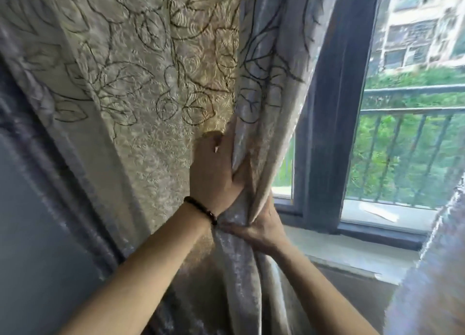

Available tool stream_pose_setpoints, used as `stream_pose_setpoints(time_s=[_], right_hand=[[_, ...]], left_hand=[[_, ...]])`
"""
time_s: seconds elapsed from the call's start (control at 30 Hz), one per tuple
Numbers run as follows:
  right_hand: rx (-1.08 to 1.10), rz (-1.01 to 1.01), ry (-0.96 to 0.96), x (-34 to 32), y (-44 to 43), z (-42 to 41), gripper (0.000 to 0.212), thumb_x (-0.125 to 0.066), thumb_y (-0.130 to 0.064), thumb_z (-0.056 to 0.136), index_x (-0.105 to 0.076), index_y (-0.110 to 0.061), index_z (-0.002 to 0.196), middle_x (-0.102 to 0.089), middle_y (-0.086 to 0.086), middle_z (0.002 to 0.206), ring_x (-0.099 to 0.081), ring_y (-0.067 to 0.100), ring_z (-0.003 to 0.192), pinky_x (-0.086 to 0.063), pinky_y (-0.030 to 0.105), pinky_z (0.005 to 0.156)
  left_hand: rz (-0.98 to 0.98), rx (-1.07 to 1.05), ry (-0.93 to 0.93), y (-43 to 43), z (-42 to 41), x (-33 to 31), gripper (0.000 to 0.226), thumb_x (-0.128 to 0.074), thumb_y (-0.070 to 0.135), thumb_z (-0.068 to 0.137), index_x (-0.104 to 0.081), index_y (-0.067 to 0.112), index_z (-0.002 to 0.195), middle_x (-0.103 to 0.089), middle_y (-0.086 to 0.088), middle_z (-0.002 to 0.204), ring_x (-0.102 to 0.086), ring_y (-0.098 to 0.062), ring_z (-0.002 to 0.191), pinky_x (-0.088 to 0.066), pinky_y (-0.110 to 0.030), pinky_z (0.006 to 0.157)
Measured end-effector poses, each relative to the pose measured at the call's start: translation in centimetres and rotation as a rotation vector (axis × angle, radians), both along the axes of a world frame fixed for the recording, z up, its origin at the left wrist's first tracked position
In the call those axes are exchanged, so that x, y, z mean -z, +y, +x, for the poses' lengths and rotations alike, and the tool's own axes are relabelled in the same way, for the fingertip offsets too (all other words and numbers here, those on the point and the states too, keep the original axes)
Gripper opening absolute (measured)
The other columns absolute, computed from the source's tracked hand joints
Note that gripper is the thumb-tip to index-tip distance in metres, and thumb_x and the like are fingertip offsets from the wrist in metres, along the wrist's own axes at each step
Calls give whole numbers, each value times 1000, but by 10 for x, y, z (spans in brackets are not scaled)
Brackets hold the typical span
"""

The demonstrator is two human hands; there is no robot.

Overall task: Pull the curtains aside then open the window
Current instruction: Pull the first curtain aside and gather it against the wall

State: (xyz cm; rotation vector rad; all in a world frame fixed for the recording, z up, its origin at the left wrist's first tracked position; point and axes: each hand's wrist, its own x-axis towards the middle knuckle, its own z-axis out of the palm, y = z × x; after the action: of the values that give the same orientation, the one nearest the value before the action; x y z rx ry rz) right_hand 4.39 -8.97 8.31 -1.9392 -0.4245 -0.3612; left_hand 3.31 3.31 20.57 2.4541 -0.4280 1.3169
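A cream curtain (141, 83) with dark leaf outlines fills the left and middle of the head view. Its right edge is bunched into folds. My left hand (216, 173), with a dark bead bracelet on the wrist, grips that bunched edge from the left. My right hand (259, 224) holds the same folds lower down, fingers wrapped around the fabric. To the right the window (324, 123) shows, with a dark frame and glass panes. I cannot tell whether the window is shut or ajar.
A pale windowsill (352, 249) runs under the window. Outside are a metal railing (407, 113), green trees and an apartment block (425, 25). A second strip of light curtain (427, 271) hangs at the lower right. A grey wall (37, 234) lies at the left.
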Motion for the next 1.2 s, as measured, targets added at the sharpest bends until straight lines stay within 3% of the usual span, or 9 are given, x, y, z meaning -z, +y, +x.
stream_pose_setpoints(time_s=[0.1,0.2,0.3,0.4,0.57,0.7,0.83,1.07,1.2], right_hand=[[30,-29,-6,3,42,11,94,-65,-64,64,-48,-14,141,-51,-7,127,-46,3,113,-24,-8,80],[70,-107,-50,5,83,25,73,-46,-60,75,-59,-18,133,-61,6,132,-47,18,117,-32,12,78],[129,-172,-33,0,132,44,50,-54,-44,83,-60,-23,128,-61,6,127,-52,27,116,-35,26,75],[146,-217,-51,-14,180,61,32,-53,-28,84,-63,-16,112,-63,17,120,-56,39,111,-33,29,72],[49,-272,-103,-35,286,86,69,-28,-50,74,-55,-18,129,-51,18,139,-50,38,122,-44,36,84],[-12,-281,-49,-33,374,101,63,-44,-22,83,-32,-33,144,-45,6,145,-49,35,126,-52,48,90],[-119,-353,-52,-27,466,117,64,-48,-15,86,-29,-32,145,-51,11,129,-54,38,115,-54,48,84],[-296,-316,95,-41,499,139,47,-65,-41,72,-48,-32,115,-64,4,100,-62,32,91,-55,46,82],[-314,-216,8,-85,470,180,90,-80,-55,74,-30,-41,147,-44,-4,133,-53,9,116,-52,35,99]], left_hand=[[-82,-99,-148,37,7,2,95,-72,50,77,-24,15,151,-29,-26,151,-26,-37,141,-17,-43,120],[-381,-25,-66,69,21,1,107,-69,59,76,-6,20,153,-14,-24,160,-13,-31,148,5,-22,120],[-430,339,153,114,40,2,89,-58,55,91,-2,27,154,-25,-11,162,-31,-22,147,-26,-37,121],[-253,458,198,153,43,-6,69,-52,37,99,-15,17,155,-45,3,151,-48,-3,133,-42,-24,106],[-215,434,136,254,69,-19,67,-38,55,98,-28,15,151,-49,-2,148,-45,-15,137,-37,-43,113],[-247,326,225,328,76,-27,86,-58,63,86,-24,20,152,-46,4,151,-45,-3,134,-35,-19,112],[-208,6,85,416,95,-27,84,-69,48,85,-31,7,147,-56,-15,141,-57,-29,125,-47,-32,102],[-174,-261,169,519,127,-34,45,-45,41,102,-47,3,126,-64,-22,69,-64,-45,65,-48,-42,53],[-143,-312,211,531,171,-40,45,-41,43,103,-56,1,100,-55,-15,54,-64,-45,62,-34,-35,51]])
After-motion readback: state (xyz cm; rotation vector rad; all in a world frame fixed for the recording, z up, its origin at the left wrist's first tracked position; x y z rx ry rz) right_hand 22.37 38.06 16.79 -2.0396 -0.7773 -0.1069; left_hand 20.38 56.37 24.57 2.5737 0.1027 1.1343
